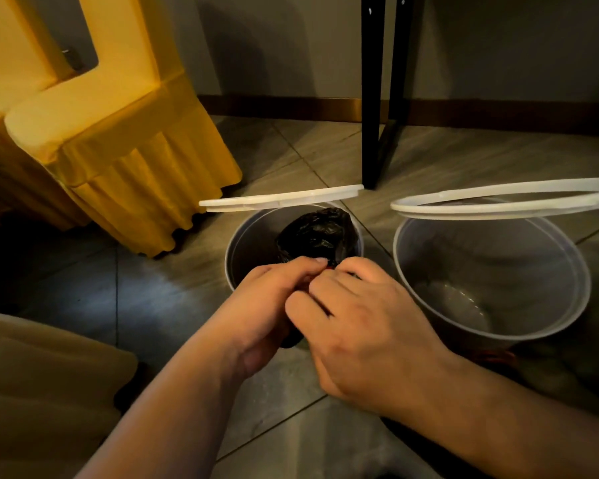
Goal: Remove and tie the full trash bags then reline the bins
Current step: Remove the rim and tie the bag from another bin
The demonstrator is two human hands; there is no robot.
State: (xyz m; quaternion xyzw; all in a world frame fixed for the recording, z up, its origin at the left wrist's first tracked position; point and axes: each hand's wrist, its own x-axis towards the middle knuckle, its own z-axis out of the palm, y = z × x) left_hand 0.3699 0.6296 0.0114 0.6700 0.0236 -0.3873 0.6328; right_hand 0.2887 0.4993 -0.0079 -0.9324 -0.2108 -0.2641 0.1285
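One view only: a wide-angle camera worn on the head, facing forward and steeply down at the floor. It sits close. Both forearms enter from the near edge, and the left hand and right hand, meeting on a black bag, fill the middle. Just beyond are the left bin and right bin. The wall closes the far edge, with yellow chair covers at far left.
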